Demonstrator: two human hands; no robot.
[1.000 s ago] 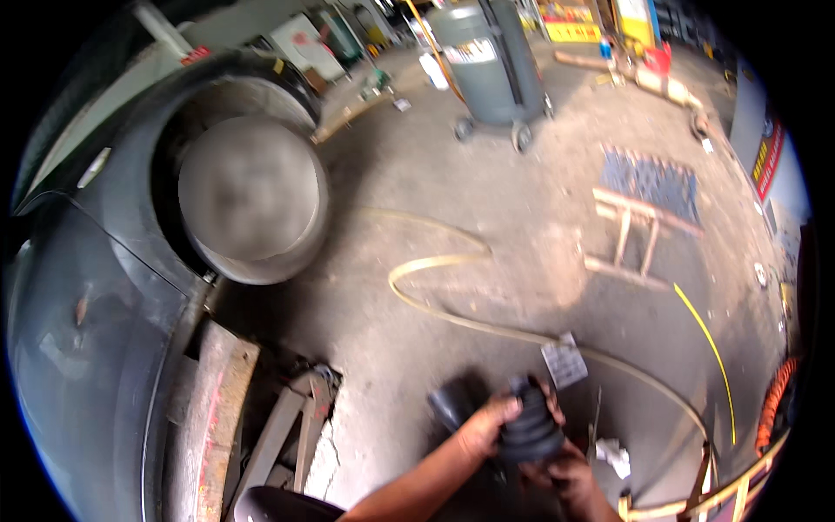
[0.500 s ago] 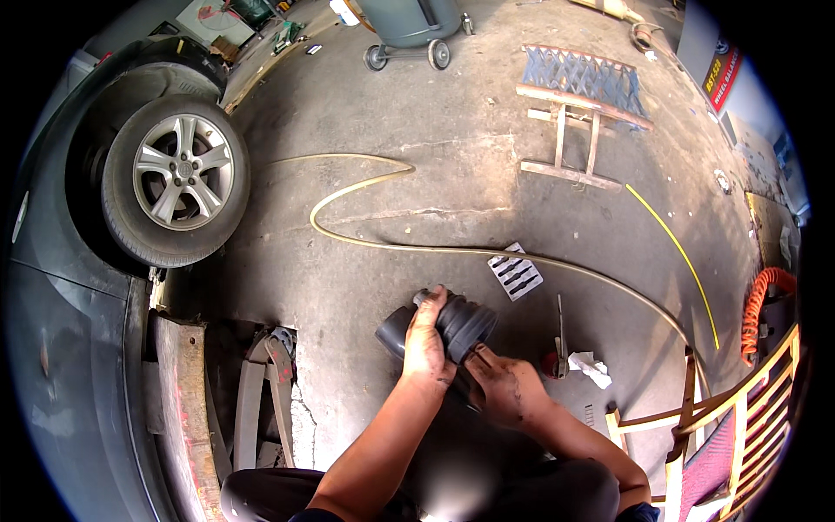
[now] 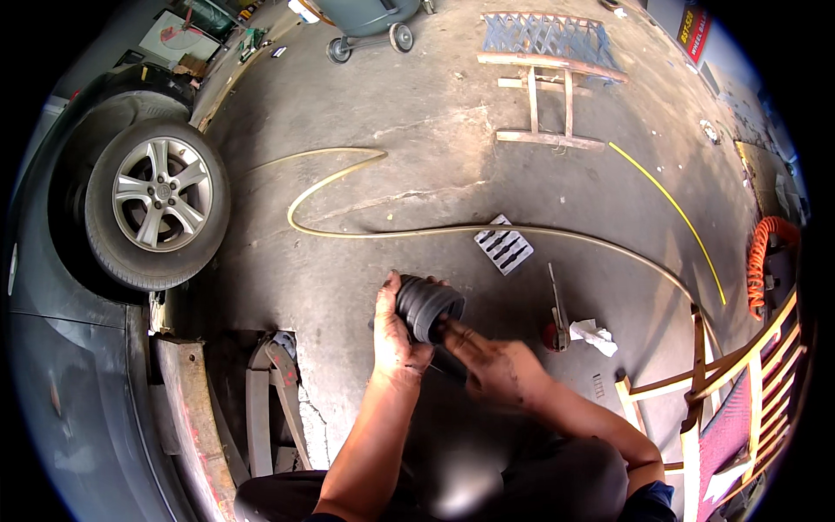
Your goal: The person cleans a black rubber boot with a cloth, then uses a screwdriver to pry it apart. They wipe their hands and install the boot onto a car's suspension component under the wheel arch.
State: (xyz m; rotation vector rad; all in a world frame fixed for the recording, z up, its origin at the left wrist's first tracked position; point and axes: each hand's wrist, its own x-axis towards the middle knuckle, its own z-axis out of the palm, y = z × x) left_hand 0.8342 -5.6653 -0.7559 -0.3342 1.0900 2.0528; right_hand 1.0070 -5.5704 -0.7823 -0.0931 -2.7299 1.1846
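One bellows (image 3: 419,303), black, ribbed, round

ribbed boot (image 3: 431,304) in left hand (image 3: 397,345)

right hand (image 3: 503,370) with fingertips I partly lose at the mouth of the black ribbed boot (image 3: 424,301), left hand (image 3: 397,337) with fingers partly hidden behind it, grey drum (image 3: 370,16) cut by my top edge, car (image 3: 74,409) cropped at left
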